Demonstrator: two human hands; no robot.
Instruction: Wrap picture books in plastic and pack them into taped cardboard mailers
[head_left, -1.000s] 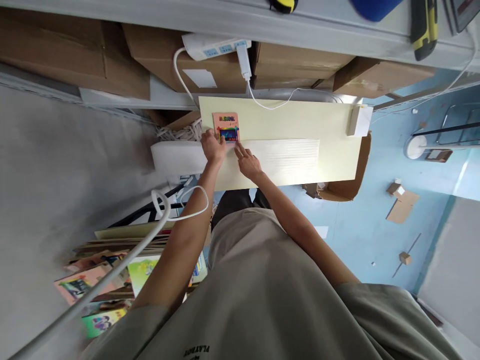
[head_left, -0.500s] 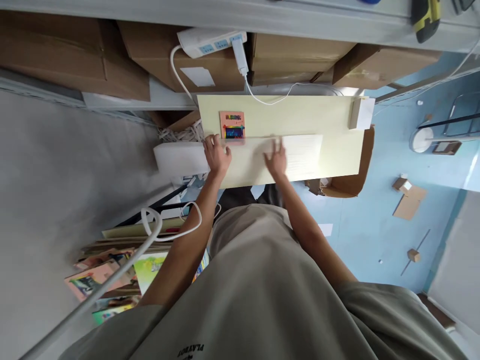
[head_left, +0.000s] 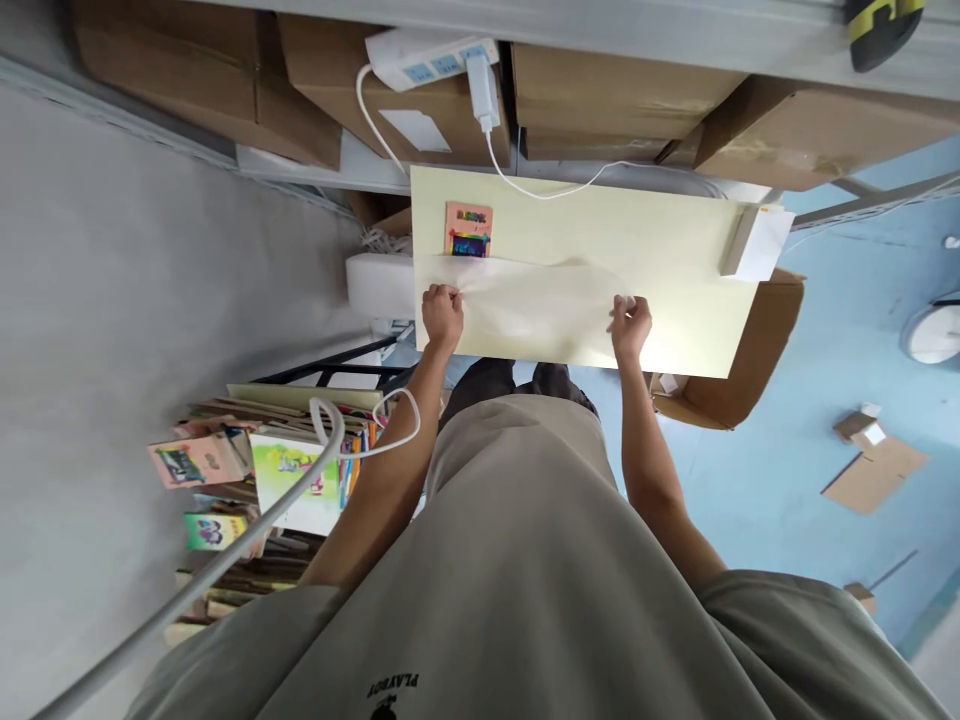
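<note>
A thin translucent sheet [head_left: 540, 300] stretches between my two hands over a pale yellow board [head_left: 667, 240]. My left hand [head_left: 442, 318] is closed, pinching the sheet near its left end. The fingers of my right hand [head_left: 631, 325] pinch it near the right end. The sheet looks wrinkled and slightly lifted where I grip it. Just above my left hand lies a pink booklet [head_left: 469, 220] with a dark rainbow-edged picture, its lower edge meeting the sheet. Whether the sheet covers part of the booklet, I cannot tell.
A small white box [head_left: 756, 243] sits at the board's right end. A white power strip [head_left: 431, 62] with a plugged-in charger stands behind, its cable crossing the board. Cardboard boxes [head_left: 607, 95] line the shelf. Books [head_left: 296, 475] are stacked at lower left, near a grey pole [head_left: 202, 585].
My right hand has moved right and closed on the sheet. My left hand has gone from resting spread to pinching. The sheet now bunches between them, and the view has shifted slightly.
</note>
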